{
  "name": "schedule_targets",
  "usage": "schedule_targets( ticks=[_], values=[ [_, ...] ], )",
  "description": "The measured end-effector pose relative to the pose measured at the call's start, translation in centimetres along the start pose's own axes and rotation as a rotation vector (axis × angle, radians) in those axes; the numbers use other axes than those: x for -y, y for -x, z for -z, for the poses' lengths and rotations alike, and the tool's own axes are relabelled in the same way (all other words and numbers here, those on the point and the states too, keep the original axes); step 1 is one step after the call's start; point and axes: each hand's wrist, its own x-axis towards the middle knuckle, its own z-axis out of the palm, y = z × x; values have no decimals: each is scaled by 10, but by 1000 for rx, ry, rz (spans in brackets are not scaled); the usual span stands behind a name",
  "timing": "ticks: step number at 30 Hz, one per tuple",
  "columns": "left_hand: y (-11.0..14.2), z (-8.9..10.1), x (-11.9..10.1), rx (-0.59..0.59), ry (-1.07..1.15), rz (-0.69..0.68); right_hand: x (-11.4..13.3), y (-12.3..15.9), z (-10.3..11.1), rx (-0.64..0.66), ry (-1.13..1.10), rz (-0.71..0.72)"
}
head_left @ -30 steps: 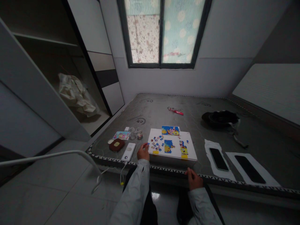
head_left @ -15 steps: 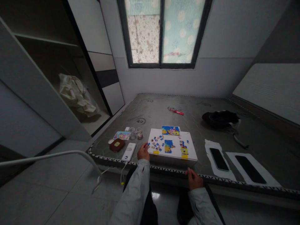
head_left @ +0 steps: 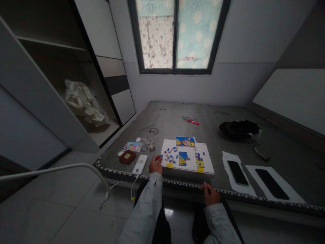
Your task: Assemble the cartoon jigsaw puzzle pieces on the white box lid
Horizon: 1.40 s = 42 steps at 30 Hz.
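Note:
My left hand (head_left: 155,164) is at the left edge of a white box (head_left: 186,170), its fingertips pinched on a small blue jigsaw puzzle piece (head_left: 161,155). Loose puzzle pieces (head_left: 170,155) are scattered over the left part of the box top. Beside them lie a joined blue and yellow section (head_left: 182,158) and, further right, another joined section (head_left: 199,161). A cartoon picture card (head_left: 185,141) rests at the box's far edge. Below the box's near right corner, my right hand (head_left: 211,194) is closed with thumb and fingers together; anything in them is too small to make out.
The box stands on a grey mattress (head_left: 172,115). Left of it are a white power bank (head_left: 140,165) with a cable, a brown case (head_left: 127,157), clear cups (head_left: 151,145) and another picture card (head_left: 132,146). Two phones (head_left: 238,173) on white sheets and a dark cap (head_left: 240,129) lie right.
My left fingers have shifted very slightly at the box's left edge with the piece. My right hand stays where it was, and the pieces on the box look unmoved.

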Motion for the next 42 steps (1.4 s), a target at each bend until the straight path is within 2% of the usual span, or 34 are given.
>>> schedule_targets(
  ticks=[23,36,42],
  values=[
    [2,-1,-1,12,2,-24,2,-1,5,54,1,-8],
    [0,-2,3,7,-12,-4,-1,-2,4,48,0,17],
    [-3,-4,7,7,-18,12,-2,-2,1,4,-11,54]
  ],
)
